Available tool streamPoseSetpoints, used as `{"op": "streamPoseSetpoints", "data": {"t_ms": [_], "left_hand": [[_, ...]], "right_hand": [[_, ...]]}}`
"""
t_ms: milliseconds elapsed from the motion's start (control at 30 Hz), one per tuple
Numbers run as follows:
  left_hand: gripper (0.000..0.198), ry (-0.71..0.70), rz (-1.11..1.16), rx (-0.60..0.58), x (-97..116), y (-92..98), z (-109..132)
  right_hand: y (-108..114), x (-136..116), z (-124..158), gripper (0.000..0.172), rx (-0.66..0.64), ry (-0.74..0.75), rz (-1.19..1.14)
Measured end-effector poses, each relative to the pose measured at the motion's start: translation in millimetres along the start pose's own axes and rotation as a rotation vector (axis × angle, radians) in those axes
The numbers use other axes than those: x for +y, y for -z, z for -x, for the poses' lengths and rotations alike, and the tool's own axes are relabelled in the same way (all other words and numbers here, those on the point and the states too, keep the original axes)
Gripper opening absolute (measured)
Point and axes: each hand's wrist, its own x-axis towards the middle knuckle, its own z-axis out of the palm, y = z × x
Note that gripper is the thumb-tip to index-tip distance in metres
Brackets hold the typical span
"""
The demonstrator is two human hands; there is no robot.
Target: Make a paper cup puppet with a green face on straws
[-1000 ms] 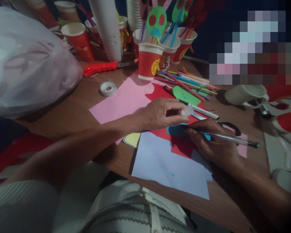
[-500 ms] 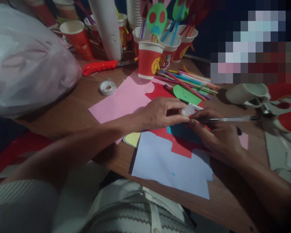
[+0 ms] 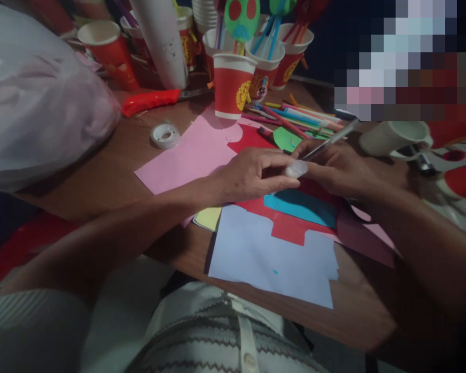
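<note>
My left hand is closed, its thumb and fingers pinching a small whitish oval piece over the red paper. My right hand is right beside it, fingers curled round a clear-barrelled pen that slants up to the right. The pen's lower end is hidden among the fingers. One right finger appears to reach the oval piece, though I cannot tell whether it touches. Below the hands lies a blue paper strip, with a pale blue sheet nearer me.
Pink paper lies left of my hands. Beyond are a tape roll, a red-handled cutter, a red paper cup and coloured sticks. A stuffed plastic bag fills the left; a white mug stands right.
My right hand has moved up and away from me, uncovering more of the blue strip. The pen has swung from nearly level to an upward slant. My left hand keeps hold of the oval piece.
</note>
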Motion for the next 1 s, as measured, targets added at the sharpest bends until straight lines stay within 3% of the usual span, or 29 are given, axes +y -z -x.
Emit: {"op": "streamPoseSetpoints", "data": {"t_ms": [67,167,333,533,700,1000], "left_hand": [[0.013,0.005,-0.02,0.003,0,-0.4,0],[0.013,0.007,-0.032,0.007,0,-0.4,0],[0.014,0.022,-0.028,-0.007,0,0.1,0],[0.015,0.015,-0.04,0.016,-1,-0.9,1],[0.015,0.016,-0.026,0.03,0,-1.6,2],[0.018,0.026,-0.044,0.002,-1,-0.8,1]], "right_hand": [[5,1,-10,0.023,-0.166,-0.016,-0.068],[8,0,-22,0.02,-0.298,-0.037,-0.174],[7,1,-39,0.01,-0.421,-0.008,-0.166],[11,4,-53,0.023,-0.557,-0.028,-0.074],[12,0,-58,0.026,-0.597,-0.02,-0.008],[10,-3,-51,0.016,-0.516,-0.006,-0.022]]}}
